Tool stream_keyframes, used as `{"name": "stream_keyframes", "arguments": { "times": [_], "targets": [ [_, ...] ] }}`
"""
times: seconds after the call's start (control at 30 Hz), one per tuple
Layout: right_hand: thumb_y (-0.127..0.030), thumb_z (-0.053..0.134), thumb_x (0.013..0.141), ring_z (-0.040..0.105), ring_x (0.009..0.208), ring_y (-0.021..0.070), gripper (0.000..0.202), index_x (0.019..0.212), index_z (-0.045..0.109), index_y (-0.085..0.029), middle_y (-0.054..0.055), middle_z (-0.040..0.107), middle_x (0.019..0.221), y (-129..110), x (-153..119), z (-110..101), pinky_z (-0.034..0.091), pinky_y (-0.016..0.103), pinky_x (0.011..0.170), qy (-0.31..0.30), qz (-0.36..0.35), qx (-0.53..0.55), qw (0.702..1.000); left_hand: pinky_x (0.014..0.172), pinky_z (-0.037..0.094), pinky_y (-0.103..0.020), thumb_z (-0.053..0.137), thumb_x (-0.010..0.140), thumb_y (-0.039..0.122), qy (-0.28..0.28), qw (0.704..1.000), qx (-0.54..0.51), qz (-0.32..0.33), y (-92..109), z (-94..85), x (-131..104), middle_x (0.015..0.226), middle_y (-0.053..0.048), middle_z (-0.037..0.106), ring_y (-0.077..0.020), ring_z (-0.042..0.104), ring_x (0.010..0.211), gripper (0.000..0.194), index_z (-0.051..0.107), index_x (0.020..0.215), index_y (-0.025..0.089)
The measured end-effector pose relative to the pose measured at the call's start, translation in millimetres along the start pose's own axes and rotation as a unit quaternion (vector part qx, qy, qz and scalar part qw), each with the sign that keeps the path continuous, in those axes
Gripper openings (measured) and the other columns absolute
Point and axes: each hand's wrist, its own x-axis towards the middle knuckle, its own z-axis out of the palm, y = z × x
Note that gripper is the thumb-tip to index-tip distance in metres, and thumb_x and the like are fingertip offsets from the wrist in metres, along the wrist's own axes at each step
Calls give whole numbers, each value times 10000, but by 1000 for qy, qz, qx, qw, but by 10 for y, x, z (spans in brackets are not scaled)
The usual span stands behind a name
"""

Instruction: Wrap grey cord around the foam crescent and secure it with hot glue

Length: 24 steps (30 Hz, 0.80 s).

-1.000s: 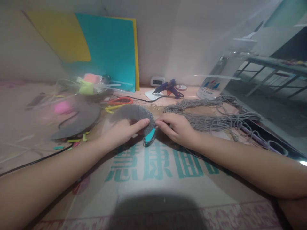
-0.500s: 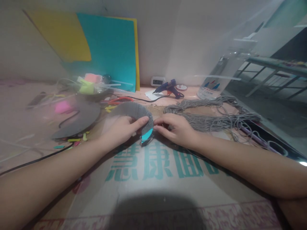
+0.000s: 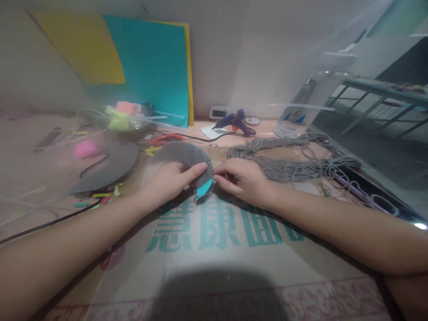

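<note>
My left hand (image 3: 174,180) grips a curved, crescent-like piece (image 3: 182,151) wrapped in close turns of grey cord, its thumb pressed on the windings. At the near end the bare teal strip (image 3: 203,188) shows, with a loose loop of cord hanging round its tip. At the piece's right edge my right hand (image 3: 242,178) is closed in a pinch on the grey cord, thumb against forefinger. Most of the pinched strand is hidden by the fingers. Just behind that hand lies a loose skein of grey cord (image 3: 284,169).
A second grey crescent (image 3: 117,167) lies at left among foam scraps. Towards the wall are orange-handled scissors (image 3: 167,139), a blue glue gun (image 3: 234,120), a small white digital display (image 3: 220,112) and a clear bottle (image 3: 297,111). Teal and yellow sheets (image 3: 150,71) lean there. Printed cardboard (image 3: 207,267) covers the front.
Both hands keep nearly the same pose on the wrapped piece. The loose cord loop at the teal tip has shifted slightly, and the whole view has moved a little.
</note>
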Motion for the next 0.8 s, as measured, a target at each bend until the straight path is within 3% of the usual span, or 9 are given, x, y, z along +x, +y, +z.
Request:
{"name": "stream_keyframes", "arguments": {
  "times": [0.13, 0.3, 0.5, 0.67, 0.8],
  "targets": [
    [-243, 535, 918, 577, 655, 128, 169, 892, 683, -166, 22, 677, 736, -22, 4, -9, 422, 245, 633, -11, 13, 21, 1000, 438, 344, -277, 498, 734, 809, 14, 1000, 9, 2, 8, -9, 8, 464, -41, 609, -177, 554, 429, 648, 581, 540, 196],
    [-176, 494, 906, 631, 738, 139, 274, 1142, 629, -149, 44, 704, 875, -14, -6, -27, 479, 258, 681, 24, 80, 58, 995, 434, 292, -284, 479, 768, 783, 51, 999, 6, 11, 1, -26, 36, 437, -30, 559, -162, 492, 406, 641, 572, 518, 200],
    [-143, 483, 915, 651, 695, 126, 232, 1009, 694, -170, 11, 723, 790, 39, 58, -178, 496, 257, 680, 20, 129, 73, 989, 423, 278, -271, 494, 786, 737, 55, 998, -14, 16, 36, -42, 30, 455, -21, 546, -153, 475, 413, 604, 552, 515, 200],
    [-192, 563, 912, 646, 680, 132, 152, 945, 711, -189, 17, 729, 812, 12, 162, -364, 497, 270, 672, 38, 129, 64, 989, 404, 289, -265, 551, 775, 652, 55, 997, -51, -8, 73, -38, 9, 425, -7, 524, -150, 478, 386, 516, 536, 522, 202],
    [-204, 628, 878, 640, 767, 162, 66, 820, 658, -192, 22, 702, 823, 29, 165, -365, 491, 299, 744, 55, 126, 36, 990, 386, 315, -252, 580, 771, 603, 49, 995, -81, -8, 60, -34, 20, 447, 1, 532, -151, 507, 401, 454, 570, 572, 195]
  ]
}}
